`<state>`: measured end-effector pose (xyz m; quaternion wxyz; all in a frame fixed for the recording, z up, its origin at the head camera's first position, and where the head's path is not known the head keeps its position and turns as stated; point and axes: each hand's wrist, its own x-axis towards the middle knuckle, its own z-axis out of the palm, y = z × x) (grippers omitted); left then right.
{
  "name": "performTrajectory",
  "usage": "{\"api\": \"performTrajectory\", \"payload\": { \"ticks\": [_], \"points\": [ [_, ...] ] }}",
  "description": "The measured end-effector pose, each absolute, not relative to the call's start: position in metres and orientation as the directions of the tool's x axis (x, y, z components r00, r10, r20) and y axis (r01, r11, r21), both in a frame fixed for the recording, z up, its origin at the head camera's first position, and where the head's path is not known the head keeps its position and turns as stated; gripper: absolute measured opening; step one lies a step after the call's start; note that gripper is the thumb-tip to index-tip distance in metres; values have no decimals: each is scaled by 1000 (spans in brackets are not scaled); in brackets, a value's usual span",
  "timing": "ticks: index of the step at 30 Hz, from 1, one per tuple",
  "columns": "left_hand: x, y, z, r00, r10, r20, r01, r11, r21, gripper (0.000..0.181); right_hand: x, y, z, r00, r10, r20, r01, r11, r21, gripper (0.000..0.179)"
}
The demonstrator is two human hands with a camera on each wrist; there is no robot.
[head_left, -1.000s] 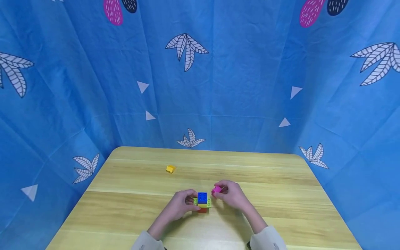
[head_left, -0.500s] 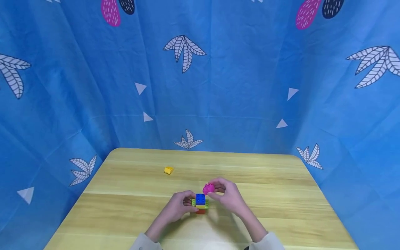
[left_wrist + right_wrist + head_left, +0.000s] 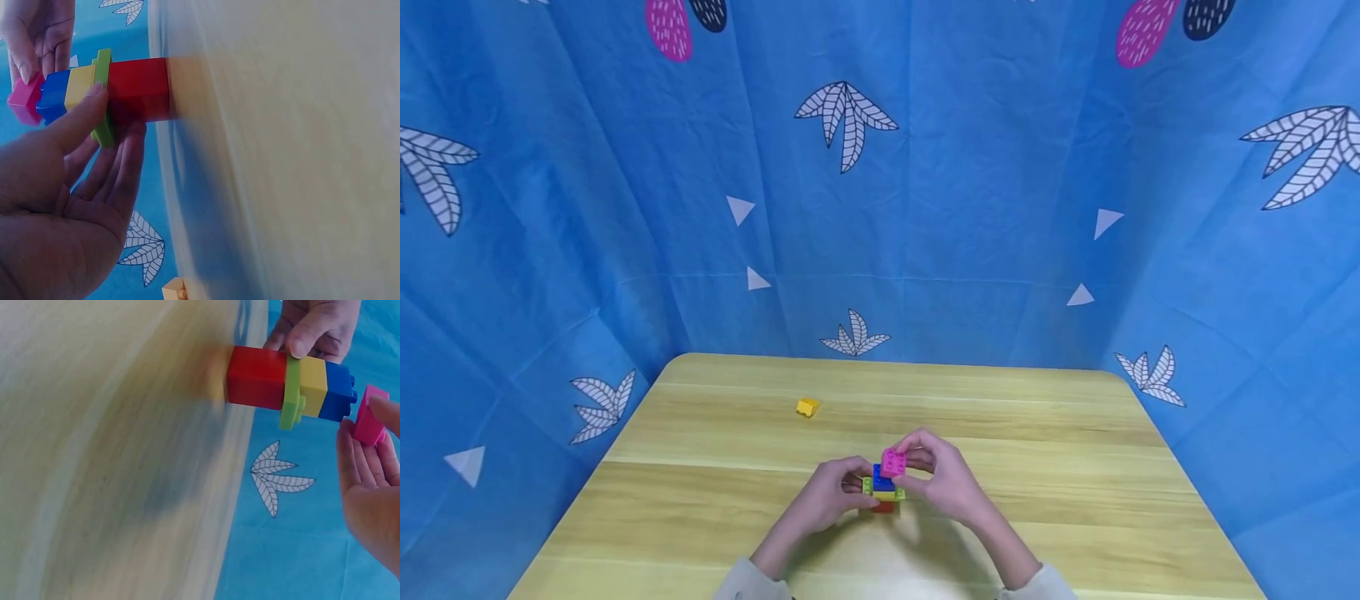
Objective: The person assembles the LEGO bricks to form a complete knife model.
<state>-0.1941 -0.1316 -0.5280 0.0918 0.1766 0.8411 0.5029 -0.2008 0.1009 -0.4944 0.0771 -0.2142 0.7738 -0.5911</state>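
Note:
A stack of toy building bricks stands upright on the table. From the bottom it has a red brick (image 3: 256,378), a light green plate (image 3: 291,394), a yellow brick (image 3: 313,386) and a blue brick (image 3: 55,97). My left hand (image 3: 831,497) grips the stack from its left side, thumb and fingers at the green plate. Between thumb and fingers my right hand (image 3: 949,481) pinches a pink brick (image 3: 892,463). Tilted, the pink brick sits close over the blue studs; the right wrist view shows a gap between them.
A small yellow brick (image 3: 807,407) lies further back on the wooden table (image 3: 1037,433), left of the stack. Behind the table and along both sides hangs a blue patterned curtain (image 3: 985,208).
My right hand has carried the pink brick left from beside the stack to over the blue brick, turning its studs upward. The left hand keeps its grip on the stack.

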Motion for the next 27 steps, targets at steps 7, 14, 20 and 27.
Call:
{"api": "performTrajectory", "payload": {
  "ticks": [7,14,20,27],
  "points": [
    [-194,-130,-529,-925,380,3,184,441,878,29,-199,99,-498,-891,-434,131,-256,244,-935,31],
    [-194,-130,-531,-926,378,6,183,435,881,29,-199,97,-500,-880,-446,162,-299,258,-919,30],
    [-194,-131,-532,-922,385,22,196,417,888,31,-200,95,-498,-856,-472,211,-382,304,-873,33],
    [-194,-132,-531,-922,388,16,188,410,892,31,-201,94,-497,-844,-482,233,-430,351,-832,34]
  ]
}}
